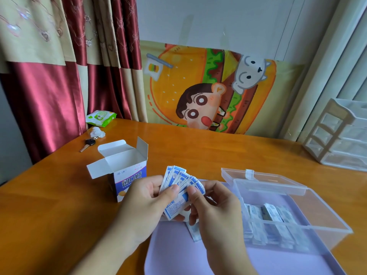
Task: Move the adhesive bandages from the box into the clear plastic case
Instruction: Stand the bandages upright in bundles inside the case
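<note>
Blue-and-white wrapped adhesive bandages are fanned out between both hands, just right of the open bandage box and above a lilac mat on the wooden table. The left hand comes in from the lower left, palm turned inward, its thumb and curled fingers gripping the fan's near edge. The right hand meets it from the right, thumb on top and fingers curled beneath, pinching the same bundle. The box stands upright with its flaps raised; its front carries white Chinese characters on a purple band, with Latin letters starting "CHUAN" below, the rest hidden by the left hand. Right of the box, beyond the hands, the clear plastic case lies with its lid open, more bandages stacked inside. One loose bandage lies on the mat under the right hand
</note>
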Demonstrator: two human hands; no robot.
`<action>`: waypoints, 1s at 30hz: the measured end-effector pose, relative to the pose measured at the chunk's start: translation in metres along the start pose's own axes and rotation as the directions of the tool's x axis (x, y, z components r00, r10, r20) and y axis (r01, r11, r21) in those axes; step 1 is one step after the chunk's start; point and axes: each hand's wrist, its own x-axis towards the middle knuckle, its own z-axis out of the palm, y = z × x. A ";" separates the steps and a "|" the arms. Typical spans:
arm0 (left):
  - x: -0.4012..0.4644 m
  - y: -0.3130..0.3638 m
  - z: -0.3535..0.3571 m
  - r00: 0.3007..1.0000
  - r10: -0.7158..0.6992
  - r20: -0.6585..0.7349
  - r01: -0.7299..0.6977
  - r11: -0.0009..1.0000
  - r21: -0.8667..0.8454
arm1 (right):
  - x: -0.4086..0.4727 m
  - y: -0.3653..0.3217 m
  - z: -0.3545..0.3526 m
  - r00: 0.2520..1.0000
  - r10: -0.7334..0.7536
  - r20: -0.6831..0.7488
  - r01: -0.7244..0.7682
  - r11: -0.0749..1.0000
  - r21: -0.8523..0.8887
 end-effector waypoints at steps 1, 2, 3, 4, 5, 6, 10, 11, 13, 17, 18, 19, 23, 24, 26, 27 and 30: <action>0.000 0.000 0.000 1.000 0.011 -0.008 -0.011 1.000 0.000 | 0.000 0.000 0.000 1.000 -0.008 -0.002 0.008 1.000 0.000; -0.001 0.000 0.000 1.000 0.017 -0.012 -0.017 1.000 -0.004 | 0.000 0.000 0.000 1.000 -0.015 -0.004 0.015 1.000 -0.001; -0.001 0.000 0.000 1.000 0.020 -0.014 -0.020 1.000 -0.008 | 0.000 0.001 0.000 1.000 -0.019 -0.005 0.019 1.000 -0.002; -0.001 0.000 0.000 1.000 0.023 -0.018 -0.023 1.000 -0.005 | 0.000 0.001 0.000 1.000 -0.019 -0.007 0.019 1.000 0.000; 0.000 0.000 0.000 0.999 0.026 -0.023 -0.026 1.000 -0.003 | 0.000 0.001 0.000 1.000 -0.017 -0.010 0.017 1.000 0.007; 0.000 0.000 0.000 0.999 0.027 -0.027 -0.027 1.000 -0.005 | 0.000 0.001 0.000 1.000 -0.014 -0.014 0.015 1.000 0.017; 0.002 -0.001 -0.002 0.998 0.039 -0.046 -0.039 0.999 0.007 | 0.000 0.002 0.000 1.000 -0.009 -0.023 0.010 0.999 0.047; 0.002 -0.002 -0.003 0.998 0.042 -0.049 -0.042 0.999 0.014 | 0.001 0.002 0.000 1.000 -0.006 -0.021 0.007 0.999 0.053; 0.002 -0.003 -0.003 0.998 0.042 -0.046 -0.042 0.999 -0.001 | 0.001 0.002 0.000 1.000 0.000 -0.014 0.001 0.998 0.058; 0.004 -0.005 -0.005 0.997 0.050 -0.053 -0.049 0.999 0.005 | 0.002 0.003 -0.001 1.000 0.011 0.006 -0.011 0.997 0.071; 0.004 -0.005 -0.005 0.997 0.052 -0.056 -0.052 0.999 0.014 | 0.002 0.003 -0.001 1.000 0.010 0.016 -0.011 0.998 0.068; 0.004 -0.006 -0.006 0.997 0.054 -0.058 -0.053 0.998 0.019 | 0.002 0.003 -0.001 1.000 0.010 0.028 -0.011 0.998 0.060; 0.004 -0.005 -0.006 0.996 0.053 -0.069 -0.053 0.999 0.001 | 0.003 0.003 -0.003 0.998 0.021 0.061 -0.024 0.999 0.043; 0.005 -0.005 -0.006 0.997 0.048 -0.067 -0.049 0.999 -0.010 | 0.003 0.003 -0.003 0.998 0.022 0.062 -0.025 0.999 0.043; 0.005 -0.004 -0.006 0.998 0.036 -0.059 -0.038 0.999 -0.031 | 0.003 0.004 -0.003 0.998 0.020 0.058 -0.023 0.999 0.045; 0.005 -0.004 -0.006 0.998 0.031 -0.056 -0.033 0.999 -0.037 | 0.003 0.004 -0.002 0.998 0.022 0.055 -0.025 0.998 0.052; 0.005 -0.003 -0.006 0.998 0.021 -0.052 -0.023 0.999 -0.040 | 0.002 0.003 -0.002 0.998 0.026 0.051 -0.030 0.997 0.073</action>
